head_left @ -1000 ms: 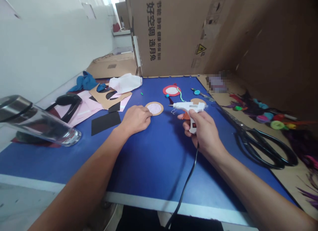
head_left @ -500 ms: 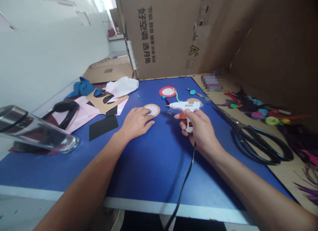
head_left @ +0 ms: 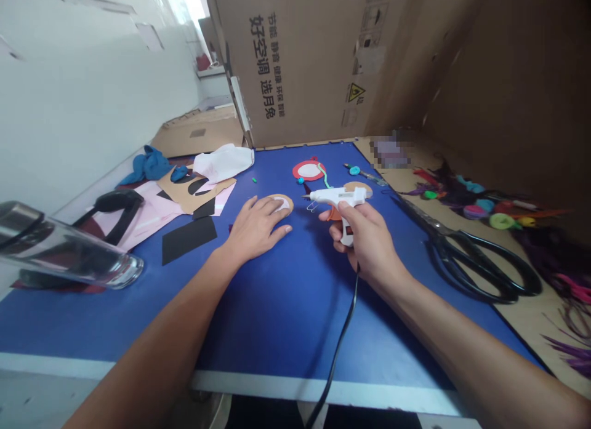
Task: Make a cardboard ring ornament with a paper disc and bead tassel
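First I see a tall brown cardboard panel (head_left: 314,66) behind the table (head_left: 277,330), whose top is blue. At the right side of this table lie big scissors (head_left: 446,233) with black handles. The person's left hand (head_left: 258,226) rests palm down, with fingers a little spread and gripping nothing. Compared with one second ago, it has slid further over the round brown disc, so now only a part of this disc is visible; I judge that this steadies the piece better, but also leaves less of its surface free. The right hand (head_left: 369,232) is closed firmly around the handle of the white glue gun (head_left: 341,196), and this has hardly changed. The gun is above the table, to the right of the left hand. Its long axis goes almost level from right to left, its handle goes down, and its nozzle (head_left: 306,197) points left, towards the brown disc (head_left: 283,201) with the pale centre. Between nozzle and disc I see a small gap, so they seem near but not touching.
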Available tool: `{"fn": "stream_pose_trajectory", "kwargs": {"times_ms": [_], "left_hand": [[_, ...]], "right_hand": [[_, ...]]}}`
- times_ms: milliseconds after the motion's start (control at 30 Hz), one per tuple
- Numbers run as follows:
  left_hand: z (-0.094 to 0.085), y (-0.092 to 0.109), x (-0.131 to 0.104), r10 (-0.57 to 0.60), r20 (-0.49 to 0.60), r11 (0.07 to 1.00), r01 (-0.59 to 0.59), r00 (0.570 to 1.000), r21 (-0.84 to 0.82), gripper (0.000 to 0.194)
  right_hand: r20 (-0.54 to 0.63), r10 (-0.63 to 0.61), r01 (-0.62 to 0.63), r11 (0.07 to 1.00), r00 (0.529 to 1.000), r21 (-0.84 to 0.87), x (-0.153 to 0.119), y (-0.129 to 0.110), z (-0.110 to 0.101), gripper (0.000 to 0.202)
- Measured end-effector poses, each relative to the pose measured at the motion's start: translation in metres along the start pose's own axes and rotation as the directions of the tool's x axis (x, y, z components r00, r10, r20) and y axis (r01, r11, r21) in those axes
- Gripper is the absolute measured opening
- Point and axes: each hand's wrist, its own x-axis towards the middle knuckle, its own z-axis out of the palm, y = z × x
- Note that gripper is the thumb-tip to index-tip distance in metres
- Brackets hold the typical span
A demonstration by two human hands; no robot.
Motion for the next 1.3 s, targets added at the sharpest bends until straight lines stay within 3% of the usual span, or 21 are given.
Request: {"fn": "stream_pose_trajectory", "kwargs": {"times_ms": [333, 467, 533, 633, 900, 1067, 1300], "left_hand": [[0.006, 0.000, 0.005, -0.036, 0.022, 0.997, 0.038, 0.999, -0.073, 0.044], [0.001, -0.026, 0.002, -0.142, -0.110, 0.967, 0.114, 0.984, -0.228, 0.047], [-0.003, -0.042, -0.002, -0.183, -0.184, 0.965, 0.142, 0.966, -0.219, 0.045], [-0.009, -0.054, -0.010, -0.142, -0.137, 0.982, 0.122, 0.980, -0.144, 0.046], [-0.018, -0.032, -0.012, -0.029, -0.024, 0.999, 0.028, 0.999, -0.033, 0.036], [-0.019, -0.029, -0.011, -0.007, 0.044, 1.000, 0.007, 0.999, 0.002, 0.035], [-0.018, -0.026, -0.010, -0.002, 0.031, 1.000, 0.002, 1.000, 0.004, 0.033]], "right_hand": [[0.009, -0.001, 0.001, 1.000, 1.000, -0.003, 0.000, -0.002, 0.000, 0.030], [0.008, 0.007, -0.007, 1.000, 1.000, 0.007, 0.000, -0.003, 0.000, 0.029], [0.014, 0.007, -0.007, 1.000, 1.000, 0.002, -0.001, -0.004, -0.001, 0.028], [0.016, 0.008, -0.008, 1.000, 1.000, -0.011, -0.001, -0.004, -0.001, 0.029], [-0.004, -0.002, 0.002, 1.000, 1.000, -0.015, -0.001, -0.005, -0.001, 0.033], [0.023, -0.007, 0.007, 1.000, 1.000, -0.017, 0.000, -0.004, -0.002, 0.035], [0.013, -0.004, 0.004, 1.000, 1.000, -0.015, 0.000, -0.003, -0.002, 0.031]]}}
